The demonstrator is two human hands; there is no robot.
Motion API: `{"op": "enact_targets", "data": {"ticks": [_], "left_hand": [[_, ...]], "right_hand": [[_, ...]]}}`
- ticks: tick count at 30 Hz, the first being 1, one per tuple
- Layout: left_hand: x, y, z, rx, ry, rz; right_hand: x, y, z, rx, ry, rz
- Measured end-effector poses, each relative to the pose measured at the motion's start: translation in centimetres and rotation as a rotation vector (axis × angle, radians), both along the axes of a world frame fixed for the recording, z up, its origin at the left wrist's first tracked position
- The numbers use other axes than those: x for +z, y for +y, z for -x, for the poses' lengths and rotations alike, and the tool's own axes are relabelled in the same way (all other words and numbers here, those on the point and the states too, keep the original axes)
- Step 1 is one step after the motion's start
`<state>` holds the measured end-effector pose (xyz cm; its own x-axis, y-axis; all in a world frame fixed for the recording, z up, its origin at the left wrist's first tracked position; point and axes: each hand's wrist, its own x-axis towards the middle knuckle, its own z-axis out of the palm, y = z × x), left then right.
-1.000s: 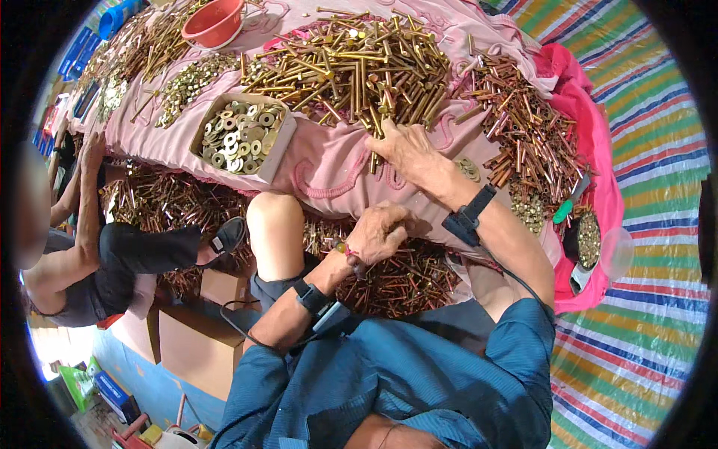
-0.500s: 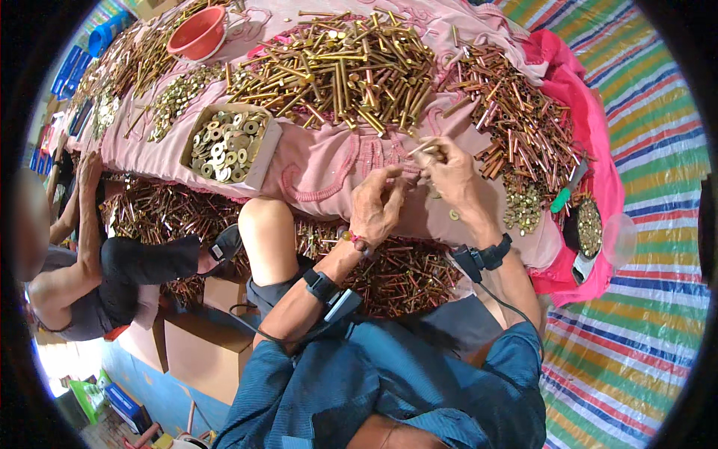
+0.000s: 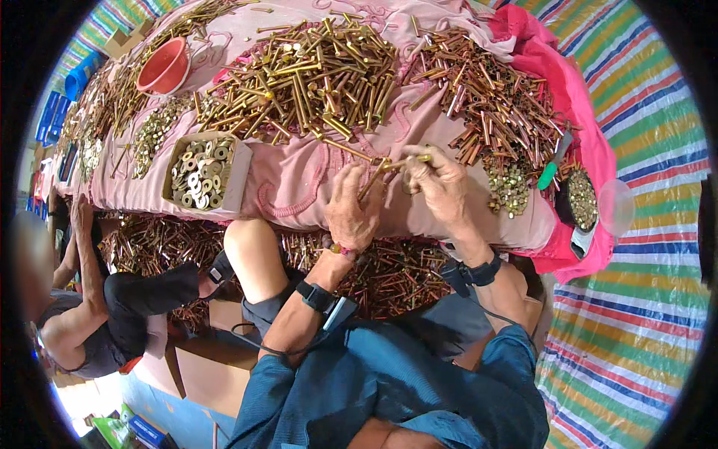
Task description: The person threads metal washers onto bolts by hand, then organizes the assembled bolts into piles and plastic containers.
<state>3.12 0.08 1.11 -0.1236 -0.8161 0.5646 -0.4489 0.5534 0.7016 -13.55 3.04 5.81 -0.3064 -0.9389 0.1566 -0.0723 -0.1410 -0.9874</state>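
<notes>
Over the pink cloth point(image 3: 299, 165), my left hand point(image 3: 353, 209) has its fingers closed around a brass-coloured bolt point(image 3: 371, 182) that slants up from them. Close by on the right, my right hand point(image 3: 441, 187) pinches another brass-coloured bolt, which points left toward the first one. Their ends meet or overlap between the hands; I cannot tell if they touch. Beyond the hands lies a big heap of long brass-coloured bolts point(image 3: 299, 82). Copper-coloured metal tubes point(image 3: 486, 93) are piled at the far right, and small nuts point(image 3: 508, 191) lie beside my right hand.
A carton point(image 3: 238, 178) of washers stands left of my hands, with a red bowl point(image 3: 163, 66) farther back. At the right are a green-handled tool point(image 3: 550, 172) and a dark container of nuts point(image 3: 580, 200). More metal parts point(image 3: 396, 277) lie below the table edge. Another person point(image 3: 78, 314) sits at left.
The view has shifted, so the table things sit farther left. My left hand, earlier with fingers bent and no bolt visible, now holds a bolt close to the one in my right hand.
</notes>
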Motion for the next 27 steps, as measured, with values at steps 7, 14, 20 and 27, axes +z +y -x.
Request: {"op": "enact_targets", "data": {"ticks": [7, 14, 20, 27], "left_hand": [[0.5, -0.5, -0.5, -0.187, -0.181, -0.103], [2.2, -0.4, 2.1, -0.163, 0.249, -0.424], [0.5, 1.9, 2.2, -0.280, 0.218, -0.487], [-0.7, 0.7, 2.7, -0.300, 0.113, -0.207]], "right_hand": [[1.4, 1.2, -1.0, 0.315, 0.548, 0.093], [-0.7, -0.2, 9.1, -0.240, 0.896, -0.081], [-0.3, -2.2, 11.9, -0.088, 1.296, -0.181], [-1.8, -4.0, 13.6, 0.055, 1.544, -0.028]]}}
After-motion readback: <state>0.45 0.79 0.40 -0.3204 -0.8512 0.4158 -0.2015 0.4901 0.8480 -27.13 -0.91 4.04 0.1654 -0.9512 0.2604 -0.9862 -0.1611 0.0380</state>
